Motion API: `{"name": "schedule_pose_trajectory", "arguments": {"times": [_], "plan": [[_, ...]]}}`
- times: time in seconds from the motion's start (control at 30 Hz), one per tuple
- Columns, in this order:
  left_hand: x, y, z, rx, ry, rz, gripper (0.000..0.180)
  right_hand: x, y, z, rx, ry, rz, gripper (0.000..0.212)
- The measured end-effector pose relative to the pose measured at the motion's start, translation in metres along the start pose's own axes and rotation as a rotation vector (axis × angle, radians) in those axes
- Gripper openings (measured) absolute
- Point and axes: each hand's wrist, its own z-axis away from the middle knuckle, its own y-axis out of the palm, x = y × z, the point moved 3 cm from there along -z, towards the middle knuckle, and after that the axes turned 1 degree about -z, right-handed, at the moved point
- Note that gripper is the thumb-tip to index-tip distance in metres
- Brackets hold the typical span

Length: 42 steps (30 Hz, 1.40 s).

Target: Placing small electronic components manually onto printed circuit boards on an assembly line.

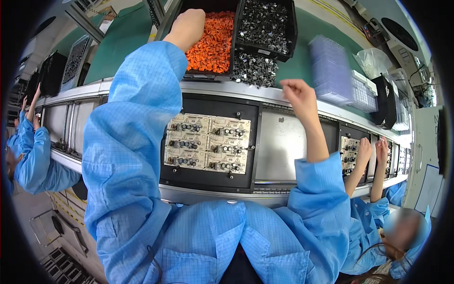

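Note:
My left hand [189,27] reaches over the left side of a black bin [235,35] full of small orange parts [210,47]. Its back faces me and its fingers are hidden. My right hand [301,98] hovers above the metal rail, to the right of a loose pile of small black and silver parts [255,70]. Its thumb and fingertips are pinched together; whatever they may hold is too small to make out. Between my forearms, a beige circuit board panel [207,143] with several capacitors lies in a black carrier [208,180], touched by neither hand.
A second black bin [289,47] holds more black and silver parts. Clear plastic trays [331,71] stand on the green bench top [300,57] at right. A co-worker's hands [364,154] work over another board at right; another person's blue sleeves [38,151] show at left.

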Motion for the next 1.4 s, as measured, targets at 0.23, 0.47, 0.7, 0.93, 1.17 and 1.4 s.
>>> {"name": "schedule_pose_trajectory", "arguments": {"times": [0.23, 0.47, 0.7, 0.93, 1.17, 1.4], "plan": [[0.016, -0.019, 0.0, -0.077, -0.028, 0.155, 0.015, 0.031, 0.049, 0.077, 0.226, -0.389, 0.302, 0.025], [-0.005, -0.066, 0.037, -0.131, -0.079, 0.439, 0.014, 0.033, 0.061, 0.077, 0.24, -0.37, 0.368, 0.029], [-0.034, -0.077, 0.099, 0.142, -0.087, 0.444, 0.019, 0.03, 0.062, 0.074, 0.27, -0.413, 0.458, 0.03], [-0.069, -0.078, 0.161, 0.342, -0.123, 0.679, 0.015, 0.03, 0.055, 0.072, 0.278, -0.439, 0.566, 0.028], [-0.095, -0.074, 0.197, 0.488, -0.163, 0.694, 0.015, 0.033, 0.054, 0.074, 0.299, -0.514, 0.702, 0.028], [-0.116, -0.063, 0.208, 0.389, 0.013, 0.603, 0.01, 0.011, 0.005, 0.015, -0.034, -0.437, 0.536, 0.027]]}}
